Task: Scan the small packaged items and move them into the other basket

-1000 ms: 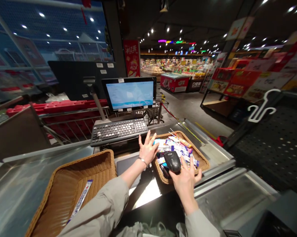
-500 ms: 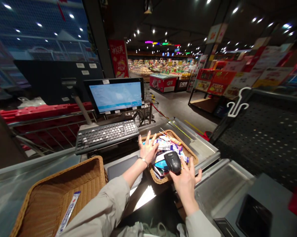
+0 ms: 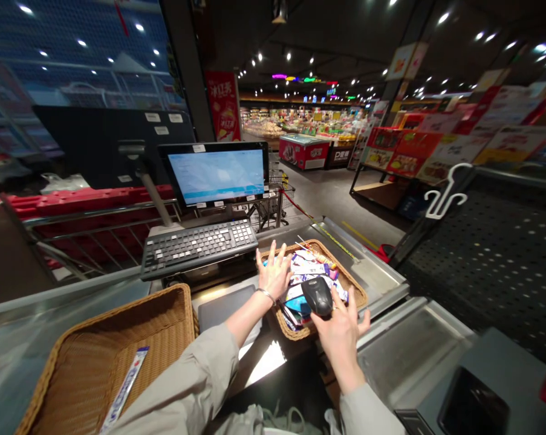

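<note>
My left hand [image 3: 274,273] lies over the left side of a wicker basket [image 3: 362,294], its fingers spread on or just above the contents. Inside that basket is a heap of slim white, blue and purple snack packets [image 3: 309,273]. At the basket's near right side, my right hand [image 3: 343,329] has its thumb and a finger against the near end of a black computer mouse [image 3: 317,295]. The other right fingers stick out, apart. The mouse is over the packets and covers some of them. Further left, a larger wicker basket [image 3: 173,314] contains one slim packet [image 3: 126,389].
A keyboard [image 3: 200,244] and a lit screen [image 3: 218,175] stand behind my left hand. Metal counter [image 3: 411,344] runs to the right, with a dark phone-like slab [image 3: 474,402] near the edge. A white hook [image 3: 445,192] hangs on a black perforated panel [image 3: 508,248].
The whole view has shifted slightly. Packets between my hands lie a little differently, and my left fingers are somewhat closer together. My right hand keeps its place at the mouse.
</note>
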`<state>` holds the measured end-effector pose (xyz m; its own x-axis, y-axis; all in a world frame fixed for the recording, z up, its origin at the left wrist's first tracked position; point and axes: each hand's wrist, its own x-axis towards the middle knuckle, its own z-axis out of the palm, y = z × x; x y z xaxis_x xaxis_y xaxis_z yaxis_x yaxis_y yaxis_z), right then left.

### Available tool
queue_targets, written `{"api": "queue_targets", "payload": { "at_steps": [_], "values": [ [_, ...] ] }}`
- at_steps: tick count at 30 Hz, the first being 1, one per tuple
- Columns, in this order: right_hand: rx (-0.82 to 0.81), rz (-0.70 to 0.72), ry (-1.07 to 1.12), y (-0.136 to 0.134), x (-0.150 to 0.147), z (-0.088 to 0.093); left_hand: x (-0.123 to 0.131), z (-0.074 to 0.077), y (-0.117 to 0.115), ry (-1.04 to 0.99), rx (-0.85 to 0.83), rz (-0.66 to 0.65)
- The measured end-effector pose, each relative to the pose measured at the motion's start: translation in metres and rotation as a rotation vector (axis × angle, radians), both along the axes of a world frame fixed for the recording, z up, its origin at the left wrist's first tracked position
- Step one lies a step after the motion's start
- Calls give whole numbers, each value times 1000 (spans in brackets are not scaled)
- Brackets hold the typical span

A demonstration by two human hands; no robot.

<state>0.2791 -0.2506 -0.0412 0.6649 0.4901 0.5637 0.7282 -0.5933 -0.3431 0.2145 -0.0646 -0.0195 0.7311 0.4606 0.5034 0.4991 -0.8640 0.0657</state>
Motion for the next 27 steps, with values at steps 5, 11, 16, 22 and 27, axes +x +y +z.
{"api": "queue_targets", "payload": {
  "at_steps": [5,11,16,22,27],
  "values": [
    [14,84,0,18,-8,4,-26,5,11,-5,16,92],
    [14,240,40,45,-28,8,-74,8,24,7,28,243],
    [21,335,67,66,-49,8,-125,11,31,59,37,393],
    [12,449,71,86,-71,6,-188,4,33,78,9,536],
    [5,547,34,101,-90,3,-238,-5,33,83,-20,675]
  ]
}}
